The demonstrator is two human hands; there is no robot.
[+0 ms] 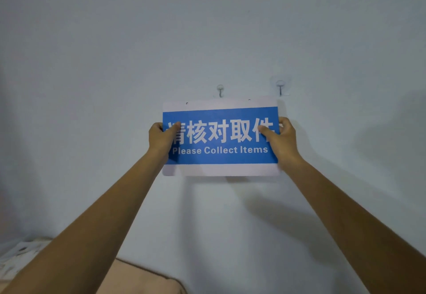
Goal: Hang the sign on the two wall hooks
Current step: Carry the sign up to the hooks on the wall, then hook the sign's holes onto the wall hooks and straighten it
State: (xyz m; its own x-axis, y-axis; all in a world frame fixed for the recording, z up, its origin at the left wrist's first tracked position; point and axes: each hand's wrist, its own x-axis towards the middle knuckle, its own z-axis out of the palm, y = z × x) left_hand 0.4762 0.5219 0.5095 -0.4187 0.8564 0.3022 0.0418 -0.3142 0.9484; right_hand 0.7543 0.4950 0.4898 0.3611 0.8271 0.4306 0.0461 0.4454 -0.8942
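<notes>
A white sign with a blue panel reading "Please Collect Items" is held flat against the pale wall. My left hand grips its left edge and my right hand grips its right edge, thumbs on the front. Two small holes show near its top edge. Just above the sign, the left hook and the right hook stick out of the wall. The sign's top edge sits below both hooks and is shifted left of them, so the holes do not line up with the hooks.
The pale wall fills most of the view. A tan cushion or pillow lies at the bottom, and a patterned white fabric shows at the lower left corner.
</notes>
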